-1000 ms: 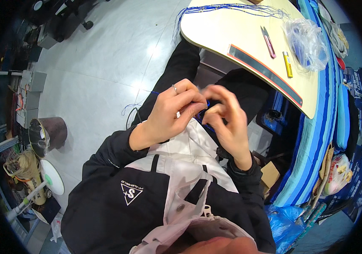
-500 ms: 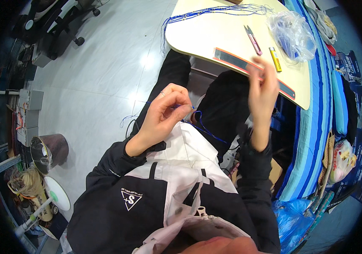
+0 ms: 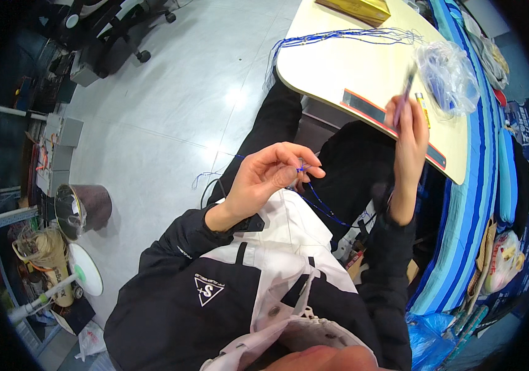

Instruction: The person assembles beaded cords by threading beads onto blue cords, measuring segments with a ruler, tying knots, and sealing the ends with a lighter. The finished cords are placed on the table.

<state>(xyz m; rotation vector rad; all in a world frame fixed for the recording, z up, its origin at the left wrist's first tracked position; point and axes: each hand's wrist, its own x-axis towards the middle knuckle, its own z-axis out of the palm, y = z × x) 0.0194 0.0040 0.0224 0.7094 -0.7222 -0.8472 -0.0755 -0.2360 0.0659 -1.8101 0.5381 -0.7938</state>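
Above my lap, my left hand (image 3: 270,176) pinches a thin blue cord (image 3: 321,204) between thumb and fingers. One end of the cord trails left over the floor, while the other droops across my dark trousers. Over the table's near edge, my right hand (image 3: 410,127) grips a pair of thread snips (image 3: 405,93), their blades pointing away from me and smeared by motion. Just beyond this hand lies a yellow lighter (image 3: 423,110), partly hidden by the fingers. A dark ruler-like strip with red edges (image 3: 369,110) runs along the table edge, passing under my right hand.
A bundle of blue cords (image 3: 345,37) lies across the pale table (image 3: 320,71), below a gold box (image 3: 360,9). At the table's right are a clear plastic bag (image 3: 447,77) and blue striped cloth (image 3: 462,204). A dark bin (image 3: 85,210) stands on the floor at left.
My right hand has picked the thread snips up from the table and lifted them. My left hand still pinches the cord, its fingers a little more extended. The whole view has shifted slightly.
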